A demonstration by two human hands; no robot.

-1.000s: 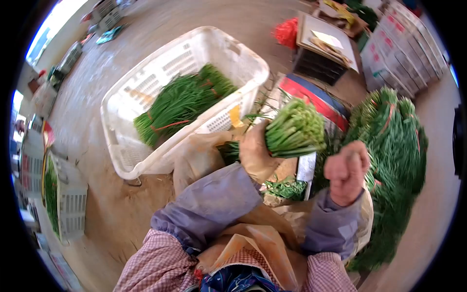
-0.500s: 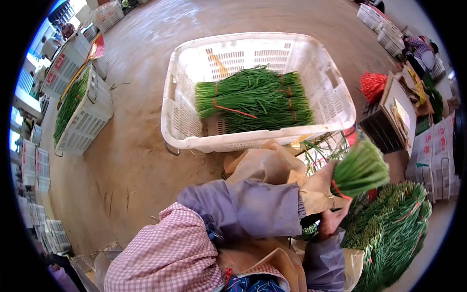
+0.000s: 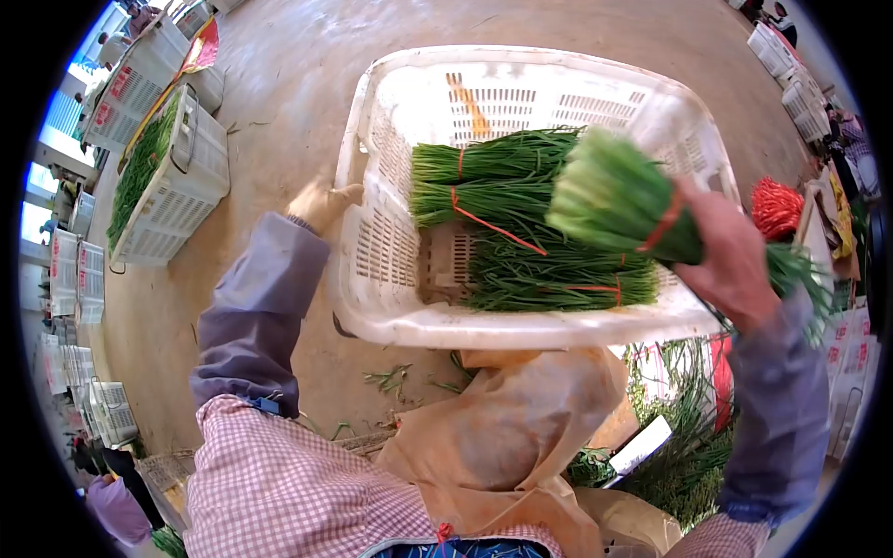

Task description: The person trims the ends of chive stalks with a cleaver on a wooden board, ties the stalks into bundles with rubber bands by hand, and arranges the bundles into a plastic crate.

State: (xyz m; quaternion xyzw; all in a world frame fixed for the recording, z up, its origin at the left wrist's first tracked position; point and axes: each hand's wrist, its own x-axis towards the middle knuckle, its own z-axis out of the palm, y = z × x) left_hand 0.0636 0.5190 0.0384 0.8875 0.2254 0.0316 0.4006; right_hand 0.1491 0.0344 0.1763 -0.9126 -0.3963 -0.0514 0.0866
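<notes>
The right hand [image 3: 730, 253] grips a green bundle [image 3: 621, 197] slanting lengthwise over the basket's [image 3: 521, 331] right edge, pale end toward the far left corner. The left hand [image 3: 324, 205] touches the left edge, grip unclear.

To the left of the left grip [image 3: 324, 205], a white slatted crate [image 3: 191, 203] of greens stands on the brown floor [image 3: 279, 88]; beyond it, a taller white container [image 3: 147, 79] bears red print. Farther left, pale crates [image 3: 90, 274] form a row; below and left of the same grip, a person in lilac [image 3: 119, 507]. Just right of the right grip [image 3: 739, 260], a heap of red strands [image 3: 778, 209]; above and farther off, white crates [image 3: 805, 110].
</notes>
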